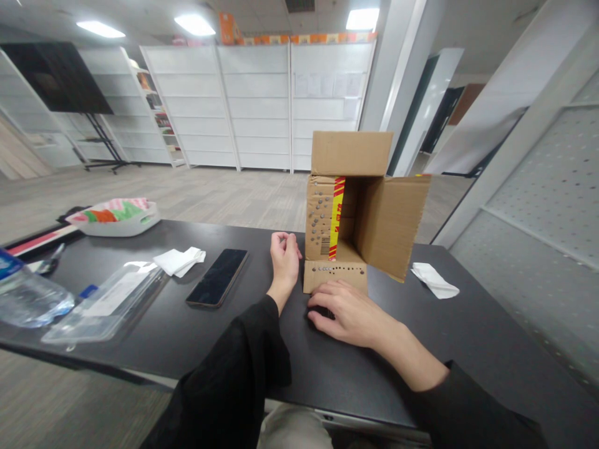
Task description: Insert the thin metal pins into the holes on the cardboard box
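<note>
A brown cardboard box [349, 212] stands on the dark table with its opening towards me and its flaps spread. Its left flap [321, 218] carries scattered small grey round studs or nail heads and a yellow-red tape strip. Along the bottom flap [337, 269] runs a row of small dark holes and grey heads. My left hand [284, 259] is beside the box's left edge, its fingers curled together; whatever they pinch is too small to name. My right hand [349, 308] rests at the bottom flap's front edge, fingers bent and thumb apart, with nothing seen in it.
Left of my hands lie a black phone [218, 277], folded white tissues [180, 260], a clear plastic case [107, 308] and a water bottle [30, 296]. A white basket [116, 226] holds colourful cloth or packaging. Another tissue [434, 280] lies right of the box.
</note>
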{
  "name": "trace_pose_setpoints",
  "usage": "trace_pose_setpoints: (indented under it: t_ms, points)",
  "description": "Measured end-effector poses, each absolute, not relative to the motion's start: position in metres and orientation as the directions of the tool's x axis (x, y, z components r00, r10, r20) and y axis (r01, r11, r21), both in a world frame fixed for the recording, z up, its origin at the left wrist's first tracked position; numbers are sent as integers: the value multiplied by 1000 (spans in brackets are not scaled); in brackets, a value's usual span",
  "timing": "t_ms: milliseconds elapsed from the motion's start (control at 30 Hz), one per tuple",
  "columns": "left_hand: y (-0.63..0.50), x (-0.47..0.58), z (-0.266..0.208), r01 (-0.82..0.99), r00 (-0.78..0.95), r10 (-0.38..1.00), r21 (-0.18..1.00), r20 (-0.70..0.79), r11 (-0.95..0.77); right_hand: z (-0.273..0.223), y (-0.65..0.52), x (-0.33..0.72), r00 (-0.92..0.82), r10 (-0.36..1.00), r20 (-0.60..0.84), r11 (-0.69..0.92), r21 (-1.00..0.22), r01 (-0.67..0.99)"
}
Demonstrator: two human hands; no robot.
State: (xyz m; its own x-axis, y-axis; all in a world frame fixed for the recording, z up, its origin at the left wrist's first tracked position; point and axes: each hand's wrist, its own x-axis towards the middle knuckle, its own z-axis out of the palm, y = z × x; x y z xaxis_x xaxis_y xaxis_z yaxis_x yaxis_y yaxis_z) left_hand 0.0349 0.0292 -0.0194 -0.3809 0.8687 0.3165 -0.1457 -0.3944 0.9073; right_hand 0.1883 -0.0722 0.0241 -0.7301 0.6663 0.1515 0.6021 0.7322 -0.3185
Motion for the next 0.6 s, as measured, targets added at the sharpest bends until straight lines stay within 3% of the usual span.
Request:
trace_pose_setpoints:
  t_ms: [367, 600]
  points:
    - [28, 36, -18, -155, -381, 872, 908, 309, -389, 19, -62, 195, -666, 677, 313, 735, -336, 589]
    - [28, 36, -17, -146, -383, 870, 909, 312, -391, 16, -50, 209, -437, 756, 486, 645, -442, 624]
